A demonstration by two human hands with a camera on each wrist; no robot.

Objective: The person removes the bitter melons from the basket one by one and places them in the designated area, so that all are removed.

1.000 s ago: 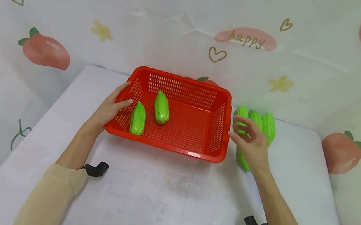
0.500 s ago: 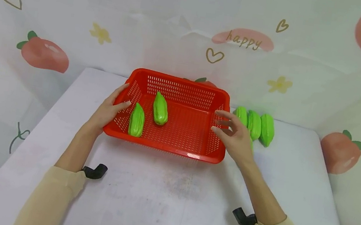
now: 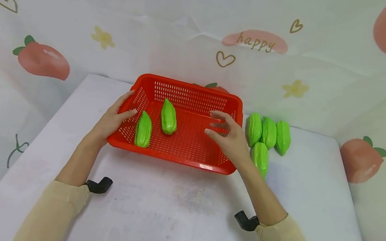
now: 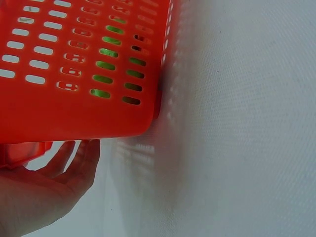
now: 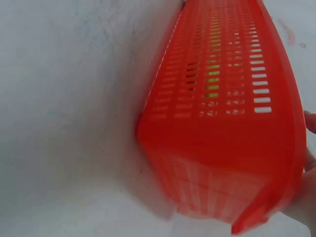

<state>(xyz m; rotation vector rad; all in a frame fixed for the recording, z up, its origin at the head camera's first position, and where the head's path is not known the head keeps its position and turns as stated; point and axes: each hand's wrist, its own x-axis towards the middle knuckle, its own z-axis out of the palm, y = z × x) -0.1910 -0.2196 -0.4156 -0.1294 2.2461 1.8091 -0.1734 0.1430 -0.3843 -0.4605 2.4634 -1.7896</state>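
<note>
In the head view a red perforated plastic basket (image 3: 187,153) sits on the table, with two long, ridged green vegetable-like pieces inside: one piece (image 3: 144,129) at the front left, another piece (image 3: 169,117) behind it. My left hand (image 3: 111,120) holds the basket's left rim, thumb over the inside and fingers outside. The left wrist view shows those fingers (image 4: 84,163) just below the rim. Above the right part of the basket is my right hand (image 3: 229,139), its fingers apart and loosely bent around nothing. In the right wrist view the basket (image 5: 222,138) mostly covers this hand.
Several similar green pieces (image 3: 268,133) lie to the right of the basket, three in a row and one piece (image 3: 260,158) in front. The white table (image 3: 162,217) meets a patterned cloth backdrop (image 3: 177,29) behind the basket.
My right hand has moved left, from beside the green pieces on the right to above the basket's right part, holding nothing. My left hand stays at the rim.
</note>
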